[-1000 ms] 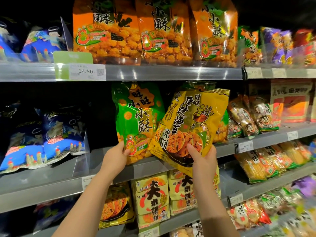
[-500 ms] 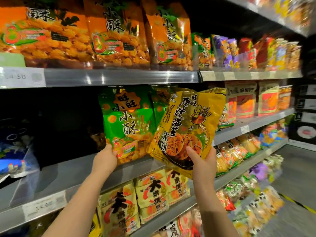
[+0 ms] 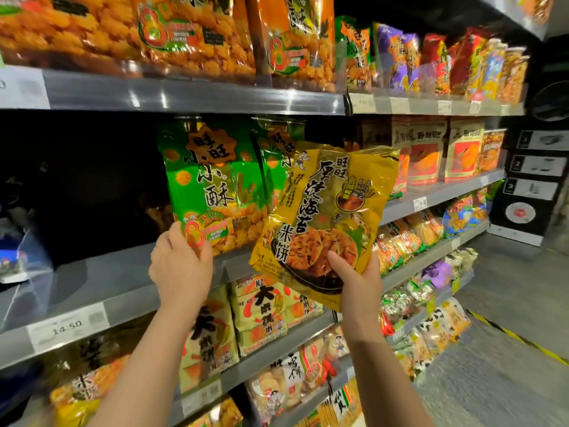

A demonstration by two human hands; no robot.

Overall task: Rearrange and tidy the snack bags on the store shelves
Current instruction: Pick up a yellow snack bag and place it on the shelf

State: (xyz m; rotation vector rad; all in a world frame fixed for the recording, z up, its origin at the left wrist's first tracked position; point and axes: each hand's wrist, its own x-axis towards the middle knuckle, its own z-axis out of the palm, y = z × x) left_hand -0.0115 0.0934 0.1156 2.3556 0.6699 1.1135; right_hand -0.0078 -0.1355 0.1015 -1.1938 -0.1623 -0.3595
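Hands both busy: the right hand (image 3: 358,278) grips the bottom edge of a glossy yellow plastic cracker bag (image 3: 326,217), held tilted in the air just in front of the grey metal middle shelf (image 3: 101,285). The left hand (image 3: 180,266) pinches the lower corner of a shiny green plastic snack bag (image 3: 212,186), which stands upright on that shelf, just beside the yellow one.

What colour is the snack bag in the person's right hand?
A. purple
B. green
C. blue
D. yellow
D: the right hand grips the yellow bag by its lower edge, while the left hand holds the green bag at its bottom corner.
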